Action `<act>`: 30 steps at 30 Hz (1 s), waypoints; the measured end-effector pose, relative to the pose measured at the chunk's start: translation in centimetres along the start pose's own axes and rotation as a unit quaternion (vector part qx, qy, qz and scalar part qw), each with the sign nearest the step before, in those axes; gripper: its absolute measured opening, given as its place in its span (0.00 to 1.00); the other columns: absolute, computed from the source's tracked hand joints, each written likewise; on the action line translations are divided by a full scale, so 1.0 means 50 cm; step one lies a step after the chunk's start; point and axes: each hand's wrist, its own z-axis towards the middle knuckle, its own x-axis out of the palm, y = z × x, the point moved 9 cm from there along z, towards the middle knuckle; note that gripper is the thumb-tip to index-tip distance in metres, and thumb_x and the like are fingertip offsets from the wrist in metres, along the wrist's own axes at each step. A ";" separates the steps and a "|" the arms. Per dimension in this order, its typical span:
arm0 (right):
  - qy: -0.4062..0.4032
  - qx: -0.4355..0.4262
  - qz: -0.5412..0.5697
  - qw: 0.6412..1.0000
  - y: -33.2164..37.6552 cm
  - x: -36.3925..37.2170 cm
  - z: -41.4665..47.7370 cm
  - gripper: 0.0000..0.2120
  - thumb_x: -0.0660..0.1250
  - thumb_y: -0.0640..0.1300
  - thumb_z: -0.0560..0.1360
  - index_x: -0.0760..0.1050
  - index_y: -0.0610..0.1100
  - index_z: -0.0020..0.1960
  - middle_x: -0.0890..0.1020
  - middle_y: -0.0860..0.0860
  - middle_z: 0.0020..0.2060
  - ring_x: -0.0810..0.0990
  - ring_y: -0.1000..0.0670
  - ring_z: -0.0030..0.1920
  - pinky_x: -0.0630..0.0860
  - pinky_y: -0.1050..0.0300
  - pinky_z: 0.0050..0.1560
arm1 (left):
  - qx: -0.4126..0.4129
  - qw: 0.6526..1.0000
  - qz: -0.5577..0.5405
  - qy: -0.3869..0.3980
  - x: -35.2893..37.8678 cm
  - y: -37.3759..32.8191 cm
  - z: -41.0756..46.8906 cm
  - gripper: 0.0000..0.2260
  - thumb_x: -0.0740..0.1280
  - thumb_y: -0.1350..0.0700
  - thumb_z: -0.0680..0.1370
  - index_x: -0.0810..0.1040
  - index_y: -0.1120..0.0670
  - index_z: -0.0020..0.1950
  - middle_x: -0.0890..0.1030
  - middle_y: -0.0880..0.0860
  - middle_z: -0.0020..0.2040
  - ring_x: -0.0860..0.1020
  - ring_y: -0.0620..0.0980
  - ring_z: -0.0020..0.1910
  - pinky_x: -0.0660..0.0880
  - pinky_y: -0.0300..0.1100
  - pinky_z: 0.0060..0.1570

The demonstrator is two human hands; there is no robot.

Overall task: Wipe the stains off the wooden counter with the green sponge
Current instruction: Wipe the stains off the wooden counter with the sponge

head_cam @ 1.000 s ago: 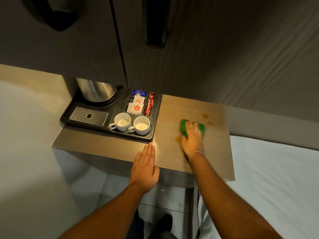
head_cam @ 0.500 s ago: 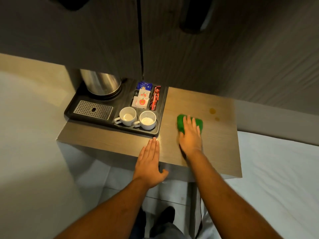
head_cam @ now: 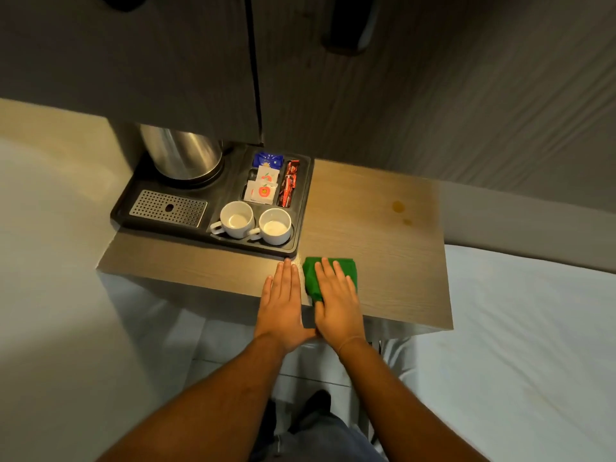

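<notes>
- Soft green sponge [head_cam: 333,273] at front edge of grained wooden counter [head_cam: 373,248], flattened under open-palmed right hand [head_cam: 336,303].
- Left hand [head_cam: 283,305] flat beside it, holding nothing.
- Two amber stains [head_cam: 398,206] far right; black tray [head_cam: 213,208] with white cups [head_cam: 255,221] just left.

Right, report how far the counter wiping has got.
Done: the wooden counter looks clean around the green sponge, near the front edge. In hand: the right hand presses flat on the sponge; the left hand rests flat beside it. Left: two brownish stains near the back right corner, untouched.
</notes>
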 end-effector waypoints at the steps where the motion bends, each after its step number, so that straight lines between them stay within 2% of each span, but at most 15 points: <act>1: -0.001 0.003 -0.008 1.000 0.000 -0.012 0.029 0.40 0.65 0.39 0.80 0.53 0.49 0.88 0.54 0.52 0.88 0.47 0.49 0.88 0.49 0.42 0.88 | 0.004 1.000 0.011 0.009 0.004 -0.005 0.000 0.70 0.66 0.18 0.67 0.27 0.58 0.84 0.28 0.58 0.86 0.29 0.57 0.86 0.36 0.56 0.86; 4: -0.002 0.028 -0.035 0.999 0.006 -0.050 0.141 0.39 0.65 0.41 0.82 0.51 0.48 0.88 0.53 0.50 0.88 0.47 0.47 0.88 0.47 0.43 0.88 | 0.013 0.999 0.044 0.028 0.017 -0.018 0.000 0.72 0.71 0.20 0.67 0.28 0.59 0.84 0.28 0.59 0.86 0.29 0.58 0.86 0.36 0.57 0.86; 9: 0.023 0.073 -0.077 0.994 0.034 -0.100 0.317 0.35 0.59 0.48 0.87 0.47 0.44 0.88 0.50 0.46 0.88 0.46 0.43 0.88 0.48 0.41 0.87 | 0.009 0.996 0.075 0.037 0.013 -0.024 -0.002 0.73 0.75 0.23 0.67 0.29 0.61 0.84 0.29 0.61 0.86 0.30 0.61 0.86 0.39 0.60 0.86; 14: 0.052 0.064 -0.088 0.993 0.023 -0.138 0.418 0.34 0.57 0.50 0.88 0.45 0.45 0.88 0.48 0.47 0.88 0.44 0.43 0.88 0.46 0.42 0.87 | 0.028 0.996 0.071 0.052 0.003 -0.020 -0.005 0.71 0.76 0.26 0.68 0.29 0.60 0.85 0.29 0.59 0.86 0.31 0.59 0.86 0.41 0.59 0.86; 17: 0.043 0.088 -0.098 0.990 -0.071 -0.191 0.424 0.33 0.56 0.47 0.89 0.45 0.44 0.88 0.48 0.46 0.88 0.46 0.43 0.88 0.46 0.44 0.87 | 0.031 0.995 0.066 0.065 0.000 -0.021 -0.008 0.71 0.76 0.26 0.69 0.28 0.59 0.85 0.29 0.59 0.86 0.30 0.59 0.86 0.40 0.59 0.86; 22: -0.035 0.191 -0.070 0.979 -0.310 -0.314 0.339 0.32 0.58 0.44 0.88 0.50 0.40 0.88 0.55 0.41 0.87 0.52 0.40 0.87 0.51 0.42 0.86 | 0.023 0.995 0.070 0.070 0.006 -0.022 -0.003 0.71 0.78 0.30 0.69 0.28 0.59 0.84 0.28 0.59 0.86 0.29 0.59 0.85 0.39 0.60 0.86; 25: -0.054 0.244 -0.059 0.966 -0.349 -0.315 0.266 0.32 0.58 0.44 0.88 0.51 0.40 0.88 0.55 0.41 0.87 0.52 0.40 0.87 0.51 0.42 0.86 | 0.017 0.996 0.070 0.058 0.006 -0.024 -0.006 0.69 0.80 0.35 0.71 0.28 0.59 0.84 0.28 0.59 0.86 0.29 0.59 0.86 0.38 0.59 0.86; 27: -0.056 0.194 -0.082 0.976 -0.297 -0.267 0.206 0.32 0.59 0.43 0.87 0.52 0.42 0.88 0.55 0.43 0.87 0.52 0.40 0.87 0.51 0.41 0.86 | 0.013 0.997 0.061 0.050 0.009 -0.023 -0.006 0.68 0.80 0.39 0.71 0.27 0.58 0.84 0.28 0.59 0.86 0.29 0.59 0.86 0.37 0.58 0.86; 30: -0.016 0.058 -0.049 0.997 -0.172 -0.137 0.085 0.36 0.60 0.43 0.83 0.52 0.50 0.88 0.55 0.51 0.87 0.49 0.46 0.87 0.48 0.41 0.87 | 0.013 0.997 0.060 0.053 0.007 -0.023 -0.004 0.69 0.80 0.38 0.70 0.27 0.58 0.84 0.28 0.58 0.86 0.29 0.58 0.86 0.38 0.59 0.86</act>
